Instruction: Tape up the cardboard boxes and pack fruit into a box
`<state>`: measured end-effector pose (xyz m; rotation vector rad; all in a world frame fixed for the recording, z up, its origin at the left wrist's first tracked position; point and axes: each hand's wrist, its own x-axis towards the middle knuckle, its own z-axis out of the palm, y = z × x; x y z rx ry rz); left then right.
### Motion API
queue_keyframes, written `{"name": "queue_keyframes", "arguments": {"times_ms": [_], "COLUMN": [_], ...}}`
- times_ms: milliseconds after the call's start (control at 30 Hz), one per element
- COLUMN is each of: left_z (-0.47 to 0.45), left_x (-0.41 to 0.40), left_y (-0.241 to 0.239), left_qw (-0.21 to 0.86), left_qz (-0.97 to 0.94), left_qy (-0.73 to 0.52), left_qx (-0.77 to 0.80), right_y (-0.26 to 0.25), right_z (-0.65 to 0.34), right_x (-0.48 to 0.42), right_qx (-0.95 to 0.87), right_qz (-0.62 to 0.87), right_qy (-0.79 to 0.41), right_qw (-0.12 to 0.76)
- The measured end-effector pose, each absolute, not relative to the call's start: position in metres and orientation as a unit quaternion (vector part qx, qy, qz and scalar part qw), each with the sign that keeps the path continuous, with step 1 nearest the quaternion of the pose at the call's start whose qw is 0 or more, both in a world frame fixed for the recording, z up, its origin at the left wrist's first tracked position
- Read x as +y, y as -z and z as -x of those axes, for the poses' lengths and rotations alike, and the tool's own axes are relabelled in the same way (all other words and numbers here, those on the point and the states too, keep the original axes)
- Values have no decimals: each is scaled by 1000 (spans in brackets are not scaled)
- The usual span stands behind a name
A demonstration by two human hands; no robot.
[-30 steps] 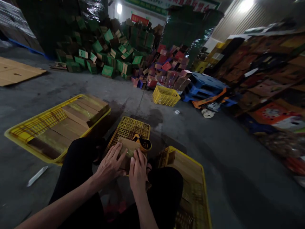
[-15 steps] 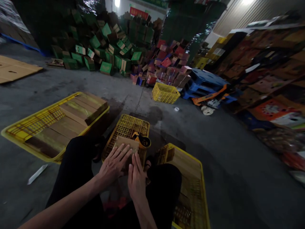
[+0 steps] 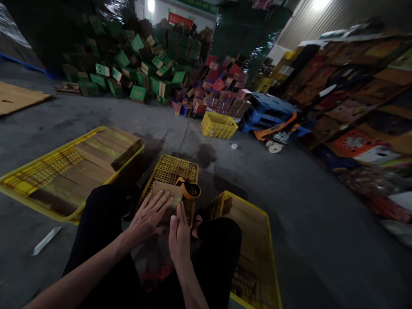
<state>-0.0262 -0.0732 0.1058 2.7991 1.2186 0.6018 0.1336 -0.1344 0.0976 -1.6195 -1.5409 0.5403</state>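
Note:
A small cardboard box (image 3: 167, 189) rests on an upturned yellow plastic crate (image 3: 170, 165) between my knees. My left hand (image 3: 151, 216) lies flat on top of it, fingers spread and straight. At the box's near right edge is my right hand (image 3: 179, 236), fingers stretched out and turned edge-on; whether it presses on the cardboard is hard to tell. A yellow and black tape dispenser (image 3: 189, 189) sits on the crate just right of the box. My hands hide the near part of the box.
Flat cardboard boxes (image 3: 109, 146) lie in a yellow crate (image 3: 72, 148) on the left. Another yellow crate (image 3: 269, 240) with cardboard stands by my right knee. Farther off are a yellow basket (image 3: 219, 125), blue pallets (image 3: 273, 105), an orange pallet jack (image 3: 277, 128) and heaped green boxes (image 3: 138, 92).
The view has swung slightly, so the scene sits a little farther left. My right hand has turned more edge-on beside the box; my left hand stays flat on it.

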Motion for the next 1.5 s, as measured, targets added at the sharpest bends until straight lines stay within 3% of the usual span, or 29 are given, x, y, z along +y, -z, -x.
{"name": "queue_keyframes", "arguments": {"times_ms": [200,367,533,800,1067,1267,1500], "left_z": [31,33,45,46,35,23,43], "left_x": [-75,-73,-75,-93,-89,-81,-54], "left_y": [-118,-113,-100,-83,-75,-60,-45], "left_qw": [20,36,65,238,330,417,449], "left_qz": [-911,-916,-890,-751,-687,-639,-565], "left_qy": [-179,-196,-221,-302,-375,-421,-411], "left_qx": [370,349,394,537,528,491,557], "right_y": [-92,-90,-93,-52,-71,-97,-73], "right_z": [-129,-134,-141,-142,-131,-136,-97], "right_x": [-110,-116,-118,-126,-119,-116,-95], "right_qx": [-580,-618,-622,-533,-519,-596,-666], "right_qz": [647,644,639,616,623,656,655], "right_qy": [-242,-192,-221,-365,-323,-200,-159], "right_qw": [432,409,394,450,488,419,318]}}
